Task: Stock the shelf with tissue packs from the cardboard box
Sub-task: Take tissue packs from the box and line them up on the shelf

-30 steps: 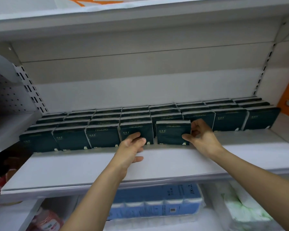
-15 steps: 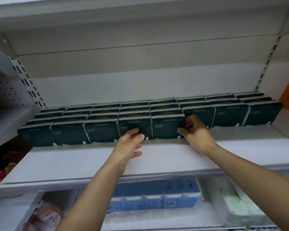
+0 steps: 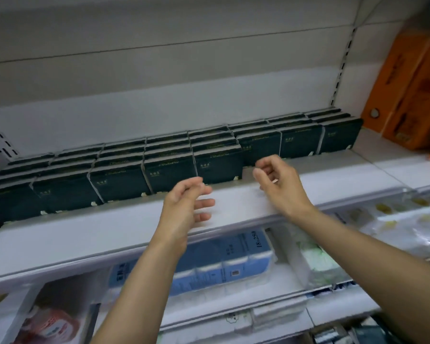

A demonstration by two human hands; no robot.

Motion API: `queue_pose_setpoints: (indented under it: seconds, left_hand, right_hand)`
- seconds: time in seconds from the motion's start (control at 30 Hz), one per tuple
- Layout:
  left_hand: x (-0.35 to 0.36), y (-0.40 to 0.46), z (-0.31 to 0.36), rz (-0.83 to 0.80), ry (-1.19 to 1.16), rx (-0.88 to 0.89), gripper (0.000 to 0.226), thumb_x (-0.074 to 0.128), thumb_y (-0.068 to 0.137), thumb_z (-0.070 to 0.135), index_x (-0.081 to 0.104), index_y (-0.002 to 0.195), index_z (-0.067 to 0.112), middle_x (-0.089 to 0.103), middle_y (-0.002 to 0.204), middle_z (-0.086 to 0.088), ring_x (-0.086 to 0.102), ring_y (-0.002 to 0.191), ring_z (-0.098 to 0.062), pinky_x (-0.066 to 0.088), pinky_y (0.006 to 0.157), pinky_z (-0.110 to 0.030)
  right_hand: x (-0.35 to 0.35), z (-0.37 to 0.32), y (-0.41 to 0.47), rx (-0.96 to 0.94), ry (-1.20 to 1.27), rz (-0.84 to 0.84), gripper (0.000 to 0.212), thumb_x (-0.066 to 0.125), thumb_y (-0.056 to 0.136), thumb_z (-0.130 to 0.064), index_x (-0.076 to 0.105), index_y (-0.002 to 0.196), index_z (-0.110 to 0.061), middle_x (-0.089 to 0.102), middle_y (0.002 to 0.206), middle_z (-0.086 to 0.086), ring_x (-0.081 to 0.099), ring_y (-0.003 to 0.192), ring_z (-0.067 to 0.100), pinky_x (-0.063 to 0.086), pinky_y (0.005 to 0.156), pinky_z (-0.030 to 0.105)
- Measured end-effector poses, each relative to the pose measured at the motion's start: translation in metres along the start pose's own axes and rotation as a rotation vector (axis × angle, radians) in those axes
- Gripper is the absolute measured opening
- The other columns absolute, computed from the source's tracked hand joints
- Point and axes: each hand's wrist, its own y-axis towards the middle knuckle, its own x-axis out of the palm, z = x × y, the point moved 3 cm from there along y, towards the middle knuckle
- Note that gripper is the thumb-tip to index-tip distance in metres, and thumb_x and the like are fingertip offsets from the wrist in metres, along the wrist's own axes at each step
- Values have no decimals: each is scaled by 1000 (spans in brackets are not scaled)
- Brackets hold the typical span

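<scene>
Several rows of dark tissue packs (image 3: 169,170) already line the shelf's (image 3: 109,227) back edge, its front bare, while left hand (image 3: 184,207) and right hand (image 3: 278,180) hover with loosely curled, empty fingers; box unseen.

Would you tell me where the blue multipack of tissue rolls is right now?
In the head view, the blue multipack lies on the shelf below the dark tissue packs, between the forearms, left of a white-and-green pack.
</scene>
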Motion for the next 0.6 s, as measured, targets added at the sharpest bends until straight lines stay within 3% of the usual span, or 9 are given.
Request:
queue_pose_setpoints:
  seconds: [0.07,0.27,0.43,0.6]
  left_hand:
    - [17,-12,-3,-85,9,2,17,57,101,22,65,116,21,76,102,-3,71,79,-16,53,55,-27]
    - [78,-35,-24,-389,88,-80,18,56,102,17,63,118,14,73,97,-8,68,66,-15,48,42,-24]
    - [132,-60,-64,-629,189,-167,16,55,102,20,62,116,14,71,95,-5,68,64,-13,48,41,-24]
    - [183,-87,-122,-788,276,-319,18,56,102,21,62,117,13,70,96,-6,65,63,-14,50,42,-24]
  right_hand:
    - [-12,1,-17,-20,12,93,3,58,95,-25,60,96,-23,59,82,-12,57,78,14,54,74,45]
    - [-52,14,-84,15,-16,283,10,54,98,-17,61,91,-14,59,72,-3,55,67,17,47,63,33]
    - [-91,59,-155,240,-72,303,17,53,98,-26,58,86,-16,60,69,8,56,63,26,50,61,45]
    - [-149,107,-229,491,-120,346,23,52,99,-25,57,83,-9,61,68,9,54,58,13,48,60,40]
